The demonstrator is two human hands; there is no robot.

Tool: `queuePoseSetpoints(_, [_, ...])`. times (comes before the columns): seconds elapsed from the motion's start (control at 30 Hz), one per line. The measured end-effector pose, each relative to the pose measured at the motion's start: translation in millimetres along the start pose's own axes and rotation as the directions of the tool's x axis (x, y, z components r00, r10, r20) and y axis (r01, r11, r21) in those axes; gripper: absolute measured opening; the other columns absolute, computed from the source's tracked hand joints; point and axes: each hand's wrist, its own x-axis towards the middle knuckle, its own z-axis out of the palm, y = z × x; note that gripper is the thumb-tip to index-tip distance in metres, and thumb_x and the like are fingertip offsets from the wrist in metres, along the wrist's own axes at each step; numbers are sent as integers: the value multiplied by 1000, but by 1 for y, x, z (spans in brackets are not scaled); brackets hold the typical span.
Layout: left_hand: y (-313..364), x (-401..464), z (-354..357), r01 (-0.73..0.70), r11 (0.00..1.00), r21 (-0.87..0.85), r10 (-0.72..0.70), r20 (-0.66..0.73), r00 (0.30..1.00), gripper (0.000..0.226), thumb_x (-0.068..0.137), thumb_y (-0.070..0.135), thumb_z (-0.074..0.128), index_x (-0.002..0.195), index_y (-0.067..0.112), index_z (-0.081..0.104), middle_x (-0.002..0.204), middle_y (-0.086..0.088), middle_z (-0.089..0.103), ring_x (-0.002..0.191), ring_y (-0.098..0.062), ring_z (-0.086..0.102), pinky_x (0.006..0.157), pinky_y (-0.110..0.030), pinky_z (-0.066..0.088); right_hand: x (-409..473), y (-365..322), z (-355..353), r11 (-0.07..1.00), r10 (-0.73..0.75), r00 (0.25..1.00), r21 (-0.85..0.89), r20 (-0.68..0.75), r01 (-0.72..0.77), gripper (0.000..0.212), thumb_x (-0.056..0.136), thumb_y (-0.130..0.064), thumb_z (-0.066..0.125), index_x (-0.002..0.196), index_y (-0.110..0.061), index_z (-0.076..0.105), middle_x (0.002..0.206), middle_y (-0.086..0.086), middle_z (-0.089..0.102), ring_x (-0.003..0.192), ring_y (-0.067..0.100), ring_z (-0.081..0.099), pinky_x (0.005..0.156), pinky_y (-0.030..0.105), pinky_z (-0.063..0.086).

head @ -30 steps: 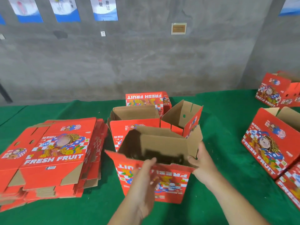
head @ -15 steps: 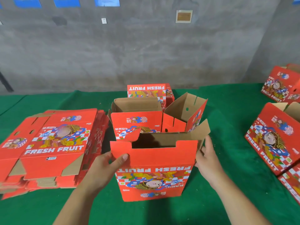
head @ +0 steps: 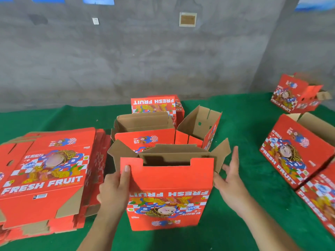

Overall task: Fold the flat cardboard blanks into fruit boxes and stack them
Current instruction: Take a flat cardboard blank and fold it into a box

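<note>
1. So: green table (head: 244, 127) is your whole work area. Everything sits on it, so keep the box down on the cloth while you fold.
2. Flat blanks (head: 49, 174) are piled at your left, print side up, just beside the box in hand. Don't let your left elbow shove them.
3. Box in hand (head: 168, 194) stands upright in front of you, printed upside down, opening at the top, brown flaps splayed left and right. My read: you're closing those top flaps now.
4. Folded boxes: two open ones (head: 145, 131) right behind it, a closed one (head: 155, 105) behind those, more (head: 297, 149) on their sides at your right. That right-hand group looks like the stacking spot, though I can't tell for sure.
5. Left hand (head: 116, 189) grips the near panel's left edge, thumb (head: 126, 173) pressed on the red face. Keep that pinch; it squares the corner.
6. Right hand (head: 230, 180) is released, fingers straight, beside the right flap (head: 220, 154); contact unclear. Push that flap in flat along its crease, then the left one, and check the notch lines up before you tuck.
</note>
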Motion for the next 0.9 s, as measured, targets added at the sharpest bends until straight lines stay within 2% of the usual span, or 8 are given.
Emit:
queuePoseSetpoints(0.1, [4,3,8,-124,958,257,156,-105,982,73,75,83,40,77,13,62,86,-7,56,92,-38,57,82,-50,44,-6,-2,11,978,-107,964,-202,-245,57,108,91,-9,73,162,-34,-4,161,13,20,145,30,35,120,53,31])
queuePoseSetpoints(0.17, [-1,2,13,-164,939,301,205,-112,972,70,76,79,47,91,14,68,91,-5,51,95,-37,53,83,-50,42,-15,-5,20,840,-407,847,-504,-341,201,90,84,-5,75,158,-16,24,151,16,28,140,33,30,117,52,30])
queuePoseSetpoints(0.27, [-8,9,12,-190,928,321,233,-100,967,69,76,77,55,107,17,72,95,-3,47,99,-36,49,86,-50,38,-26,-20,46,510,-693,721,-699,12,501,55,91,-20,66,144,-22,50,145,4,45,136,24,42,116,43,34])
queuePoseSetpoints(0.33, [-9,10,11,-195,923,331,233,-78,969,69,75,77,61,117,22,70,96,0,44,101,-37,47,86,-49,35,-23,-26,61,423,-551,787,-720,277,550,49,99,-38,54,147,-27,48,150,-5,47,139,20,44,116,42,36])
queuePoseSetpoints(0.43, [-14,8,7,-221,918,330,260,-80,962,70,80,69,69,137,30,62,101,-2,47,104,-37,47,88,-50,36,-9,-32,77,505,-226,939,-793,260,341,65,102,-55,43,160,-33,25,168,-6,25,147,23,37,119,43,35])
queuePoseSetpoints(0.63, [-38,21,-9,-456,853,254,494,-114,862,56,84,1,74,135,22,62,93,1,52,87,-27,46,76,-39,28,-4,-24,90,544,-302,945,-791,126,280,80,95,-55,46,162,-40,4,164,-5,24,143,24,39,108,44,48])
queuePoseSetpoints(0.8, [-41,14,-14,-519,852,-76,519,-11,854,58,90,13,64,139,35,43,97,17,53,94,-10,51,83,-34,35,-4,-15,85,519,-293,942,-800,163,300,90,90,-56,51,160,-49,-6,166,-11,-31,153,27,14,121,45,32])
queuePoseSetpoints(0.9, [-33,25,-20,-569,822,-19,568,109,816,64,87,34,54,148,51,43,93,21,54,90,-10,52,78,-36,45,3,-14,89,495,-266,948,-818,177,292,84,90,-61,45,160,-50,-1,160,-11,-43,157,25,6,123,42,27])
